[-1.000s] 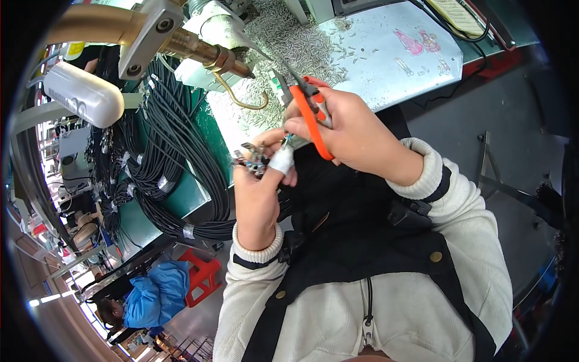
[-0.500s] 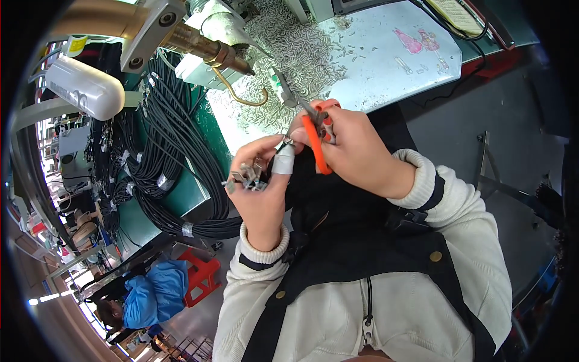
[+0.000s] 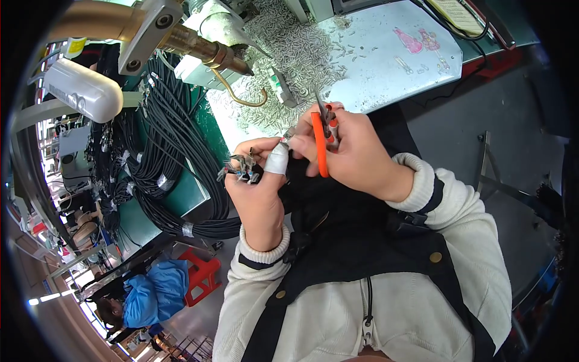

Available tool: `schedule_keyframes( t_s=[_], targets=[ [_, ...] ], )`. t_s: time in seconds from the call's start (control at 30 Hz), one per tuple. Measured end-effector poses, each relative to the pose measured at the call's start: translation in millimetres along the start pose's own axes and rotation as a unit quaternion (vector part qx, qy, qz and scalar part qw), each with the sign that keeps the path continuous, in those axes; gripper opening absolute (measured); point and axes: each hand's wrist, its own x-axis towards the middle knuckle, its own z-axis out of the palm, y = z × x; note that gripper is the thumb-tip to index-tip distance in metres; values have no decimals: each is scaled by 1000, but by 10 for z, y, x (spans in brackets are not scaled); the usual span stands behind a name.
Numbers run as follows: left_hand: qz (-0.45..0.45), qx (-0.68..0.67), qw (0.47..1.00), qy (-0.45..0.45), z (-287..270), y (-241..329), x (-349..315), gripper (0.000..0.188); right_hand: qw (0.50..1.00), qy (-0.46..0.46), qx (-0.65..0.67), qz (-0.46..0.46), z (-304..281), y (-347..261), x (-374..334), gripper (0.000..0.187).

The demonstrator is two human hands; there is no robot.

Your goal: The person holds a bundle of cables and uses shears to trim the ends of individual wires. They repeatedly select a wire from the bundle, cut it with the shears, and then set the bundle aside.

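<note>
My left hand (image 3: pixel 256 199) is closed around a bunch of cable ends with small metal connectors (image 3: pixel 244 166), which stick out between thumb and fingers. White tape (image 3: pixel 277 160) wraps its thumb. Its thumb and forefinger pinch one small silvery piece (image 3: pixel 288 135), and the fingertips of my right hand (image 3: pixel 362 151) meet them there. Tucked in my right palm is a pair of orange-handled snips (image 3: pixel 319 145), their grey tip pointing up and away. The right hand's lower fingers are partly hidden behind the tool.
Many small metal sleeves (image 3: pixel 295 48) lie heaped on a pale board (image 3: pixel 386 78). A machine with a brass-coloured fitting (image 3: pixel 211 54) and bent tube (image 3: pixel 241 99) overhangs at upper left. Black cable coils (image 3: pixel 163 151) lie left. A person in blue (image 3: pixel 154 292) sits near a red stool (image 3: pixel 202 277).
The snips have turned more upright and their tip has moved away from the small grey-green block. My left hand has tilted slightly, and the connector bunch has shifted a little left and up.
</note>
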Motion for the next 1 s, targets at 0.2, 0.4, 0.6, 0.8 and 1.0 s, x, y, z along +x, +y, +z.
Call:
schedule_keyframes(
  t_s=[0.2,0.4,0.6,0.8,1.0],
  targets=[
    [25,-23,999,11,-9,2,0,15,912,-93,-399,-22,-80,-11,-86,29],
    [8,-13,1000,-11,-32,0,82,12,938,-88,-336,-12,-53,100,-80,27],
    [-154,-189,960,-141,-83,13,460,12,981,-77,-21,179,-121,-161,10,22],
    [-157,-173,964,-125,-1,-3,723,16,993,45,-90,67,-144,-92,401,21],
    [-176,-150,964,-131,-37,2,835,16,992,6,-112,62,-159,-79,619,17]
  ],
)
